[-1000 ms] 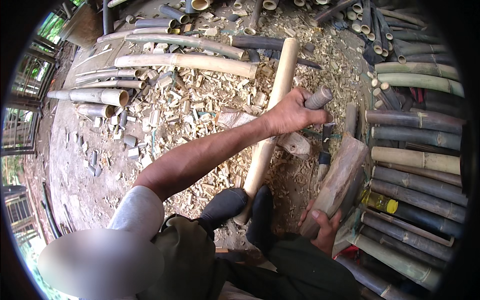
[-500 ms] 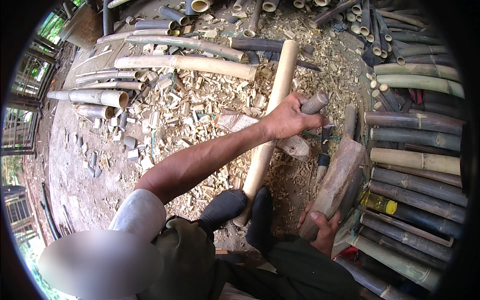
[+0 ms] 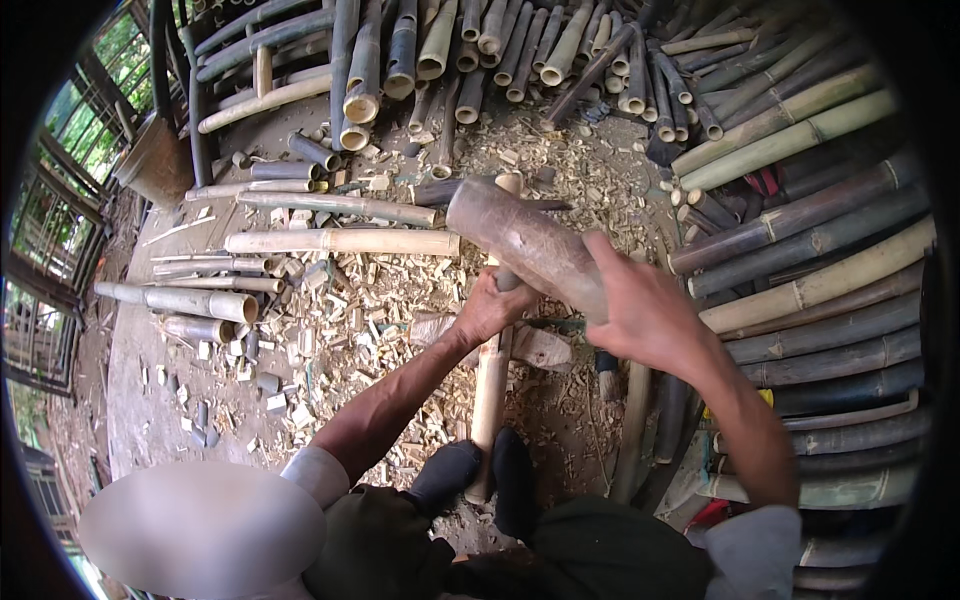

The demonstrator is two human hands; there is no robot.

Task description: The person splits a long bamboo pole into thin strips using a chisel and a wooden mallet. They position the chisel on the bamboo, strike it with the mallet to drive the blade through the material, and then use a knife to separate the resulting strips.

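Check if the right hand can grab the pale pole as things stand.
Probably not: the right hand holds the mallet, though the pole lies close, uncovered just beyond the feet.

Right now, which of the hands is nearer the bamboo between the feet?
Left. The left hand overlaps the bamboo in view, gripping a tool handle; the right hand is off to its right, holding a club.
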